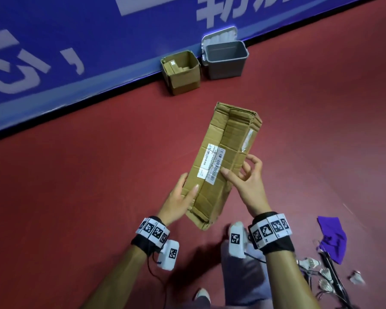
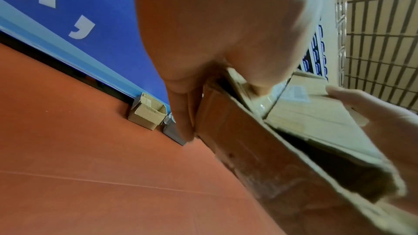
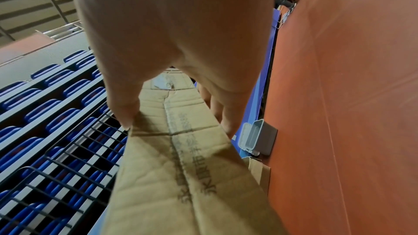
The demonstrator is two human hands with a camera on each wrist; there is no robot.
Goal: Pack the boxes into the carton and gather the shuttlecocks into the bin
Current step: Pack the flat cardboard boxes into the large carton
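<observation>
A long, flat brown cardboard box (image 1: 223, 161) with a white barcode label is held above the red floor by both hands. My left hand (image 1: 184, 197) grips its near left edge, thumb on top and fingers underneath. At the right edge my right hand (image 1: 243, 172) pinches it, thumb on the label side. The open carton (image 1: 188, 84) stands against the blue wall with boxes inside. Beside it sits the grey bin (image 1: 226, 63), lid tipped back. Several white shuttlecocks (image 1: 313, 262) lie at the lower right. The left wrist view shows the box (image 2: 260, 149) and carton (image 2: 147, 113); the right wrist view shows the box (image 3: 181, 167) and bin (image 3: 260, 137).
A blue banner wall (image 1: 76, 52) runs along the far side of the red floor (image 1: 76, 175). A purple cloth (image 1: 332, 237) and a black racket (image 1: 334, 279) lie among the shuttlecocks. My leg (image 1: 243, 277) is below the box.
</observation>
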